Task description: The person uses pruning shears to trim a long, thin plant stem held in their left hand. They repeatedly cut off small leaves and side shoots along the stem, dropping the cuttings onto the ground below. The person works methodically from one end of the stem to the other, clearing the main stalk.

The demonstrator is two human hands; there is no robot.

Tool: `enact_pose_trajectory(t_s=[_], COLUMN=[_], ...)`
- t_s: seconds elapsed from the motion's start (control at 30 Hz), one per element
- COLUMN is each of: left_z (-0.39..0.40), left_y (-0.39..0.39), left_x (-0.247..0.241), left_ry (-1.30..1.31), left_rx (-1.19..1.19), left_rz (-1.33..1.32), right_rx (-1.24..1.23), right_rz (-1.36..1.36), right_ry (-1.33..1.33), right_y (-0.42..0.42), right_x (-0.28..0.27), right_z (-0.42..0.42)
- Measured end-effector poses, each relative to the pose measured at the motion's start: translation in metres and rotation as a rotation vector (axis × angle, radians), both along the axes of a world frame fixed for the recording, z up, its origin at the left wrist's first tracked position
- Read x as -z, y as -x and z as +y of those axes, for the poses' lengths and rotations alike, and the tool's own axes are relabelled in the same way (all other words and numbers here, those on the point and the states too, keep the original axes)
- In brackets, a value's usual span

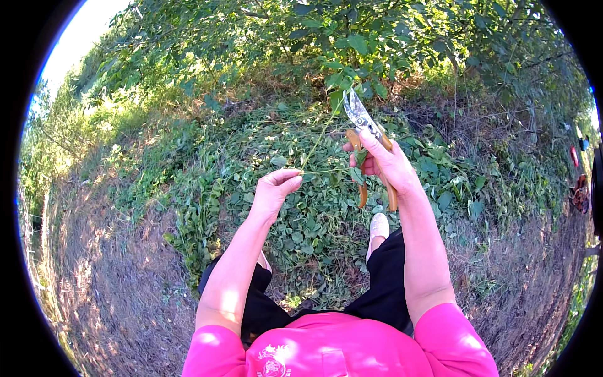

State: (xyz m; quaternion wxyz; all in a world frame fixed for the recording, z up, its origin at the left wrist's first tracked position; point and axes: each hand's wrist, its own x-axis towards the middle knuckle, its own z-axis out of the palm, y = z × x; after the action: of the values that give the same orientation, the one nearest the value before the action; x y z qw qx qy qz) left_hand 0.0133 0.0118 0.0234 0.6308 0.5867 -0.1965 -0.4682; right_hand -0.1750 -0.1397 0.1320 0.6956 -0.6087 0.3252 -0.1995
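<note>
My left hand point(279, 187) pinches a thin green vine stem point(316, 147) between thumb and fingertips. From that pinch one strand climbs up and right past the blades toward the leafy growth, and another runs sideways to my right hand point(384, 162). A pair of bypass pruning shears point(362, 118) rests in my right hand, its orange-brown handles pointing down and its metal blades pointing up. A green leaf point(357, 175) hangs by the right fingers, against the handles. Whether the blade tips touch the stem, I cannot tell.
Cut leaves and vines point(297, 231) cover the ground before me, between my shoes point(378, 226). Leafy bushes point(358, 42) rise at the back. Dry grass point(127, 282) lies on both sides. A red object point(574, 155) is at the far right.
</note>
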Motion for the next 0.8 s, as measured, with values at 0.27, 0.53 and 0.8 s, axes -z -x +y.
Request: enact_pose_trajectory(t_s=[0.27, 0.53, 0.8], left_z=[-0.001, -0.005, -0.004], left_y=[0.001, 0.005, 0.006], left_x=[-0.002, 0.000, 0.000], left_ry=[-0.011, -0.003, -0.021], left_rx=[0.013, 0.026, 0.050], left_rz=[0.002, 0.092, 0.098], right_rx=[0.004, -0.014, 0.026], right_rz=[-0.039, -0.238, -0.142], right_ry=[-0.052, -0.203, -0.078], right_y=[0.006, 0.003, 0.003], right_x=[-0.004, 0.006, 0.002], right_z=[-0.002, 0.001, 0.002])
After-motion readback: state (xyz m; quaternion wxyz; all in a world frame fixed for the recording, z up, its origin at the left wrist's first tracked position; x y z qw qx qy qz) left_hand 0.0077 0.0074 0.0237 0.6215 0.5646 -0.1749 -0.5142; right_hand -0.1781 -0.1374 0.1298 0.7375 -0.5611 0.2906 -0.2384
